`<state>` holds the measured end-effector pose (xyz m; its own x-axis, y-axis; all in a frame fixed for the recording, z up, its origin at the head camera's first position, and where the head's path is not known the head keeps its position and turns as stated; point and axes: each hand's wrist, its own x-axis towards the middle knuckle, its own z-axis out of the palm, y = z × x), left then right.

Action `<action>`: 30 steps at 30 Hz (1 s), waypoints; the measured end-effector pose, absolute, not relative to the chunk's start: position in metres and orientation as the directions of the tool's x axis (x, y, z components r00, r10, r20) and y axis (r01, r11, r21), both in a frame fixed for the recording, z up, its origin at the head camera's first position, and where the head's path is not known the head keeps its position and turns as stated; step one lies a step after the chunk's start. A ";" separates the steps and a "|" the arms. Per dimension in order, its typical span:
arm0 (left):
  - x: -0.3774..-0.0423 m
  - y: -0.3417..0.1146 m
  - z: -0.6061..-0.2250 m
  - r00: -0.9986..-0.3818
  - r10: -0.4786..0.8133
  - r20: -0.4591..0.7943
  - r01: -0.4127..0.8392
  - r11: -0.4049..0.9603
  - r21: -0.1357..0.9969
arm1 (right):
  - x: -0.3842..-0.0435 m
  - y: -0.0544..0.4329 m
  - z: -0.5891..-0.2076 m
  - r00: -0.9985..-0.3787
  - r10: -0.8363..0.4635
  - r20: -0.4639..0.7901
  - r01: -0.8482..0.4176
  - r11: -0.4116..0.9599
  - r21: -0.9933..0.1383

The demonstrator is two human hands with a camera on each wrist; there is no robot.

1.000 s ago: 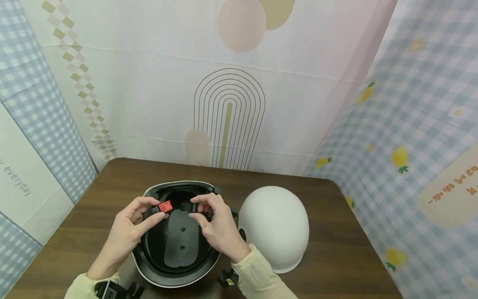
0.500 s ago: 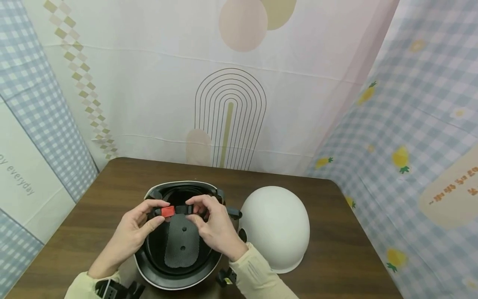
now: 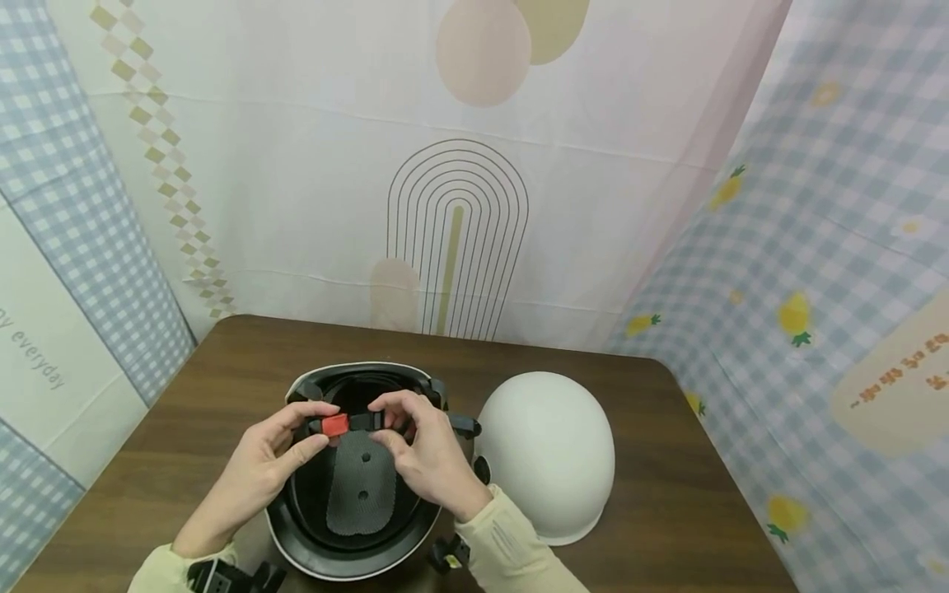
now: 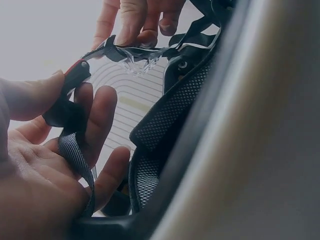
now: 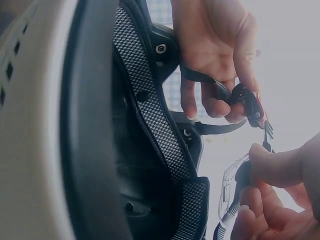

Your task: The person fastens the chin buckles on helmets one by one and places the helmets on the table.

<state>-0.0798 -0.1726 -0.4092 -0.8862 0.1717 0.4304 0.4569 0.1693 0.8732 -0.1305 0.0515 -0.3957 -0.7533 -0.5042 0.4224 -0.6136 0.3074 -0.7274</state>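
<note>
An upturned helmet (image 3: 354, 567) lies on the table, its black lining and grey mesh pad (image 3: 362, 490) facing up. Above its opening, my left hand (image 3: 261, 461) pinches the red-tabbed buckle half (image 3: 335, 425) of the chin strap between thumb and fingers. From the other side, my right hand (image 3: 430, 461) pinches the black buckle tongue (image 3: 363, 422). In the right wrist view the pronged tip (image 5: 268, 131) is right at the red-edged half's mouth. A clear chin cup (image 4: 142, 62) hangs on the strap by the right fingers. Black webbing (image 4: 75, 155) runs down past the left palm.
A white domed shell (image 3: 549, 453) sits on the brown wooden table (image 3: 682, 511) just right of the upturned helmet. Printed cloth (image 3: 311, 189) hangs behind the table, and blue checked cloth (image 3: 815, 247) on the right.
One second ago a gap separated the two buckle halves. My right hand has since moved slightly left and my left hand slightly right, and the halves now meet end to end.
</note>
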 end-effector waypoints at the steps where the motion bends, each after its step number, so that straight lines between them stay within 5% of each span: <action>1: -0.080 -0.172 -0.409 -0.885 0.173 0.432 0.458 0.167 0.873 | -0.130 0.052 -0.396 -0.754 -0.505 0.420 -0.612 0.309 -0.728; 30: -0.081 -0.163 -0.411 -0.891 0.106 0.441 0.453 0.230 0.861 | -0.129 0.051 -0.400 -0.775 -0.519 0.361 -0.566 0.314 -0.763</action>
